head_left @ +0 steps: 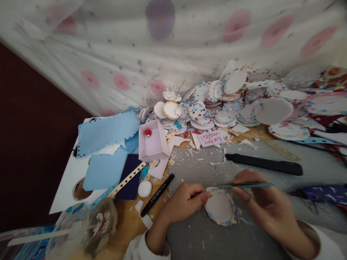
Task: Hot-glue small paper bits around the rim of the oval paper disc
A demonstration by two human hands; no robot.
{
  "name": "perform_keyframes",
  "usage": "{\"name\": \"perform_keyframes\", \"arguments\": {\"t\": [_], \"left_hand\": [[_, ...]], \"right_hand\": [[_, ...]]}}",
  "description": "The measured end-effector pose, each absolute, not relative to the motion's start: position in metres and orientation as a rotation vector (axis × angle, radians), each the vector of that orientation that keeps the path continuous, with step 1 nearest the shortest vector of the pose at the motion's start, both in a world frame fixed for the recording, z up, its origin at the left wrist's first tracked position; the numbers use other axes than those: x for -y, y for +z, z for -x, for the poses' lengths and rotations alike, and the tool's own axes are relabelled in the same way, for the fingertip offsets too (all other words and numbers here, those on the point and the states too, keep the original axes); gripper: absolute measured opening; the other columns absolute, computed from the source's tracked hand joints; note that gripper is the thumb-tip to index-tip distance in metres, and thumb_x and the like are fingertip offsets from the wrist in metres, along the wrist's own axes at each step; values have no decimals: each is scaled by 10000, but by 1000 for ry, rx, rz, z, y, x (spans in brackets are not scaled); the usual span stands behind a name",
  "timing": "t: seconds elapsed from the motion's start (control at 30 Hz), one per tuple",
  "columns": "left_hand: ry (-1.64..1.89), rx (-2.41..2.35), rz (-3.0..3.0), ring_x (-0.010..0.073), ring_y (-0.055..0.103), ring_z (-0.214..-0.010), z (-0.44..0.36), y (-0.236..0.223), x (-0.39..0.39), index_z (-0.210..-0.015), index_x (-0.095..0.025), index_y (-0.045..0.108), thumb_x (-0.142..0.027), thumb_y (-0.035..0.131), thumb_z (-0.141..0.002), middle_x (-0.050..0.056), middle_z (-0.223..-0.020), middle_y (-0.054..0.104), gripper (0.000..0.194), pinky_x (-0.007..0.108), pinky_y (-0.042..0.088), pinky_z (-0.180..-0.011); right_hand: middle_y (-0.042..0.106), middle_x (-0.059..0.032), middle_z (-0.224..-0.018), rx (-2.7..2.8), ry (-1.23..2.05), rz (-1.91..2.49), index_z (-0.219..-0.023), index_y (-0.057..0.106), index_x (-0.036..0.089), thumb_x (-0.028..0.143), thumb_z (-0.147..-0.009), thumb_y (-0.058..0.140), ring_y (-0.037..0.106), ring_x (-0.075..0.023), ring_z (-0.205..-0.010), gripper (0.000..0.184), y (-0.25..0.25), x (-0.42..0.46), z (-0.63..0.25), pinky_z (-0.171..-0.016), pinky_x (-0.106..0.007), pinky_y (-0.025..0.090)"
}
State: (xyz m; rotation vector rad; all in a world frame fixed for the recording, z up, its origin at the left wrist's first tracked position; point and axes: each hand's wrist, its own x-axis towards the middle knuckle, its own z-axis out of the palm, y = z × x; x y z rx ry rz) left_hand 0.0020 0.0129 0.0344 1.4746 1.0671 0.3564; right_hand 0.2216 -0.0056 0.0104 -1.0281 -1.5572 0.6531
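A small round white paper disc (220, 206), its rim dotted with pale blue and yellow paper bits, is at the near middle of the grey cutting mat (195, 238). My left hand (187, 202) pinches the disc's upper left edge between thumb and fingers. On the other side, my right hand (264, 202) is closed on slim teal tweezers (257, 185), whose narrow end points left over the disc's top edge. Whether the tips hold a paper bit is too small to tell.
Many decorated paper discs (200, 108) are heaped along the back. A black cutter-like tool (265, 164) lies beyond my right hand. Left of the mat are a black marker (157, 195), a white box (153, 144), blue paper (105, 169) and a clear plastic cup (67, 231).
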Motion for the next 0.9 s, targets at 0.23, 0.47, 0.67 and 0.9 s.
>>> {"name": "perform_keyframes", "arguments": {"t": [0.23,0.47,0.67,0.9], "left_hand": [[328,-1084,-1485,109,405,-555,-2,33,-13,-681,-191,527,-517,500,-924,-50,-570,460,407,234,291,-530],[427,-1275,-1780,112,427,-578,1,23,-11,-633,-172,574,-459,536,-949,-37,-580,481,429,260,272,-565],[588,-1433,-1809,137,440,-566,1,13,-11,-590,-194,528,-469,455,-988,-12,-558,511,489,290,305,-591],[862,-1453,-1603,146,464,-565,-4,8,-9,-609,-205,526,-485,406,-984,-21,-539,474,483,290,328,-590]], "right_hand": [[686,-27,-780,1487,616,1061,-925,684,289,278,-896,682,671,-208,-717,32,16,5,-221,-589,-317,579],[747,-29,-903,1305,658,1183,-889,713,315,372,-856,753,716,-233,-857,77,22,3,-224,-783,-381,619],[762,-20,-852,1406,611,1216,-837,723,295,460,-809,787,727,-233,-794,179,34,-11,-227,-672,-348,606],[720,-16,-722,1718,566,1170,-756,674,257,472,-812,720,670,-213,-686,226,53,-64,-207,-632,-342,530]]}}
